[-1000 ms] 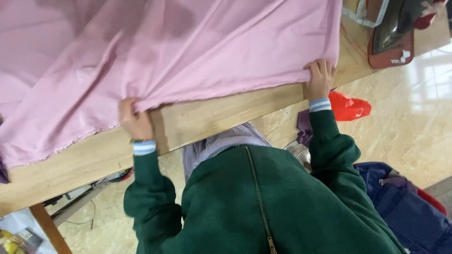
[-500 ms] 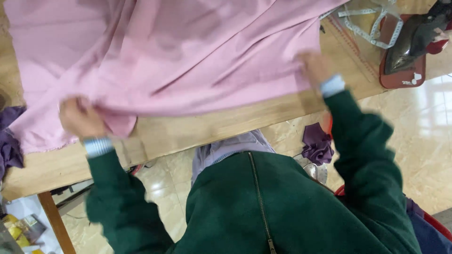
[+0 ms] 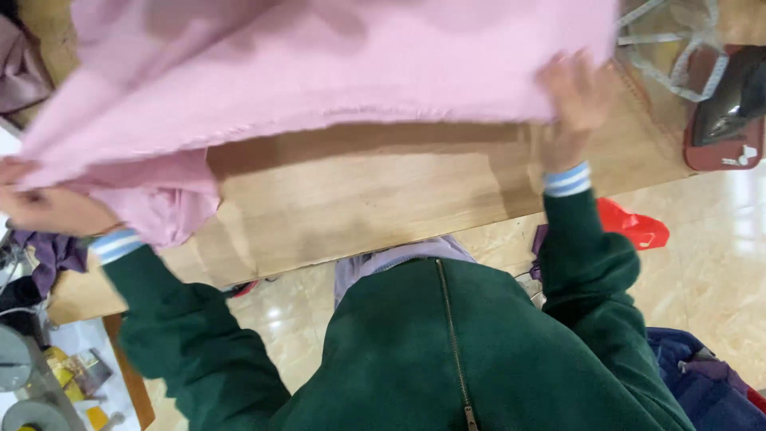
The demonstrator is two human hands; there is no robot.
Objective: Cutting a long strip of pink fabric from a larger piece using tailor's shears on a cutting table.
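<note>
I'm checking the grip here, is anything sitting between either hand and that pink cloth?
Nothing visible does. The left hand has the pink cloth bunched in its grip at the left edge, and the right hand is on its right hem over the wooden table. The right hand is blurred.

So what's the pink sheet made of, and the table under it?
The pink sheet looks like soft woven cloth, matte: it drapes and has a frayed edge. The table looks like pale wood, smooth and slightly glossy, with visible grain; it may be plywood.
</note>
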